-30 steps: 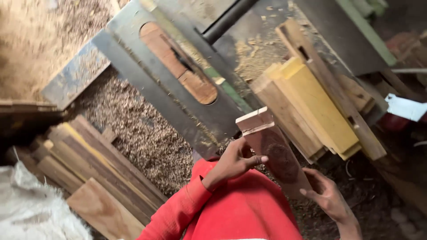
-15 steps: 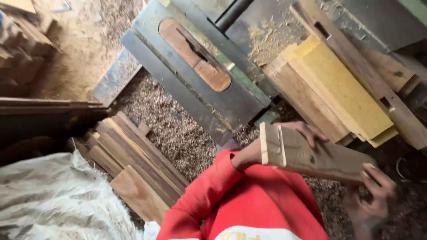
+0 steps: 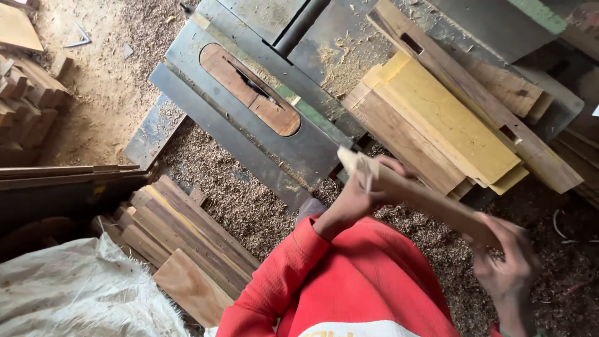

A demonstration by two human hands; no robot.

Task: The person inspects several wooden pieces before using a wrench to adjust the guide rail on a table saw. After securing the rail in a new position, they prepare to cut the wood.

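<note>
Sawdust covers the floor by the table saw (image 3: 249, 106). Both hands, left (image 3: 359, 196) and right (image 3: 505, 265), grip a wooden board (image 3: 424, 200) by its ends at chest height (blurred); probably stiff and light.

The floor (image 3: 112, 93) is bare earth thick with sawdust and shavings, lit by plain daylight. A grey metal saw table (image 3: 262, 118) crosses the middle, with a brown wooden insert (image 3: 249, 90) set in its top and sawdust piled on it. Stacked boards (image 3: 437, 118) (the top one yellow) lie at its right end. More planks (image 3: 187, 243) lie on the shavings lower left, beside a pale sack (image 3: 68, 293). Small wood blocks (image 3: 25, 100) are heaped at the left edge.
</note>
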